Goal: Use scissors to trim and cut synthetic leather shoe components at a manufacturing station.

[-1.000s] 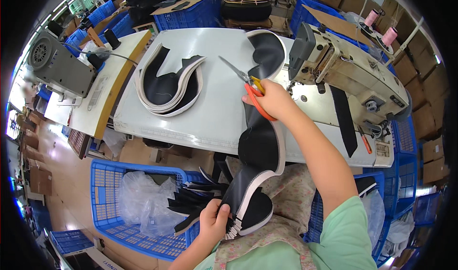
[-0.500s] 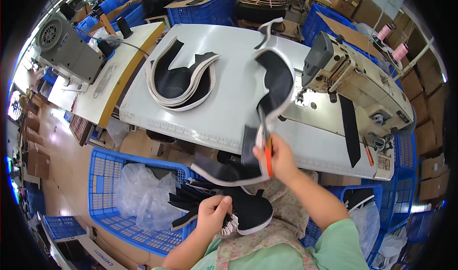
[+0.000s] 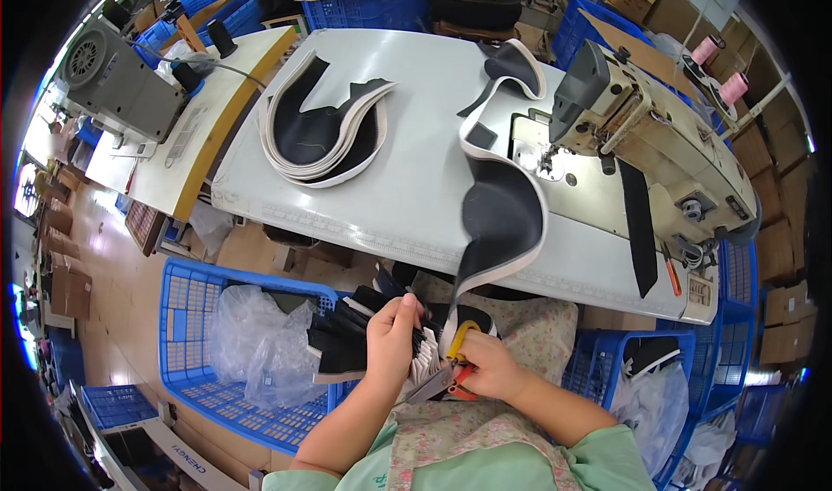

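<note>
My left hand is closed, thumb uppermost, around a fanned bundle of black fabric pieces with white edges, above my lap. Beside it, my right hand grips scissors with yellow and orange handles, the blades pointing toward the bundle. A linked strip of curved black pieces with white edging runs from the far side of the table, past the sewing machine, down to my right hand. Its lower end is partly hidden by the fingers and scissors.
A stack of curved black pieces lies on the left of the white table. A blue basket with clear plastic bags stands below left, another blue basket at right. An orange-handled tool lies near the machine. A person sits beyond.
My right hand has come down from the table edge with the scissors, close to my left hand. The linked strip has slid nearer, and the piece stretched across my lap has gathered at the bundle.
</note>
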`<state>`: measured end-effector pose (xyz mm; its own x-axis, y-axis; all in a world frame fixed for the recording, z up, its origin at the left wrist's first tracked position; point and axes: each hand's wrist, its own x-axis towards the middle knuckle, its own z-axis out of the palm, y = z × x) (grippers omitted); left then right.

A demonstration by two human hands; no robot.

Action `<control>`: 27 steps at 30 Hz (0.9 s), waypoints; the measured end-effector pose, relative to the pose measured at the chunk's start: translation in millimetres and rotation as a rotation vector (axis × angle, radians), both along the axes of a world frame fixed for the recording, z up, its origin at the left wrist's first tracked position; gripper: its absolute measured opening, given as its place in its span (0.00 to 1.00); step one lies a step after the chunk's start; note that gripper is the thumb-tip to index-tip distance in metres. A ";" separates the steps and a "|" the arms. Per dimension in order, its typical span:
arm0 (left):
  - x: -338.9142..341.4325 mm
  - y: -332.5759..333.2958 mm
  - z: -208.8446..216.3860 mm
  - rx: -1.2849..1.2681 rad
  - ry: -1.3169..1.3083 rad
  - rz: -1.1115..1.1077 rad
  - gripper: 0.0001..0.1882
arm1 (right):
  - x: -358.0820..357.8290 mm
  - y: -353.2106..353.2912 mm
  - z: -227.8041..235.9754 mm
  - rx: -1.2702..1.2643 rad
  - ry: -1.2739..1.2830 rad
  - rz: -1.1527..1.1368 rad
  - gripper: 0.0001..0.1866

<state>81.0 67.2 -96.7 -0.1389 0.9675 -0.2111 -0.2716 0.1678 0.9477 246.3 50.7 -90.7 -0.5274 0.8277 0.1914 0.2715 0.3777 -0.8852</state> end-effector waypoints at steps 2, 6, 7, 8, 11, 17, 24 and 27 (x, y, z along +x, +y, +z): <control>8.4 1.9 13.2 -0.134 -0.212 0.064 0.20 | 0.1 1.9 4.9 0.085 -0.066 0.070 0.09; -0.8 -0.4 7.4 -0.168 -0.008 -0.060 0.20 | 4.3 -2.4 1.6 0.069 -0.068 0.060 0.09; -1.9 -0.9 6.6 -0.168 -0.006 -0.063 0.20 | 6.2 -1.1 5.3 0.069 -0.066 0.056 0.09; -2.6 -1.2 6.0 -0.162 0.027 -0.060 0.20 | 9.1 2.3 13.5 0.111 -0.081 0.069 0.09; -6.0 -2.5 3.5 -0.145 0.090 -0.087 0.19 | 13.9 10.6 24.0 0.146 -0.059 -0.014 0.10; 2.7 -5.3 9.3 0.047 0.234 -0.138 0.11 | 4.5 27.0 45.4 -0.210 0.032 -0.078 0.25; -12.7 -6.8 5.5 -0.093 0.043 -0.132 0.09 | 54.9 28.6 64.7 -0.226 -0.340 0.138 0.20; -10.7 -6.9 7.5 -0.050 0.057 -0.124 0.08 | 88.7 32.6 66.8 -0.639 -0.656 0.400 0.27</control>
<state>70.4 60.3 -89.2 -0.0326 0.9664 -0.2548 -0.1919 0.2442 0.9506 335.0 83.3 -23.8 -0.6319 0.4117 -0.6566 0.7360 0.0532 -0.6749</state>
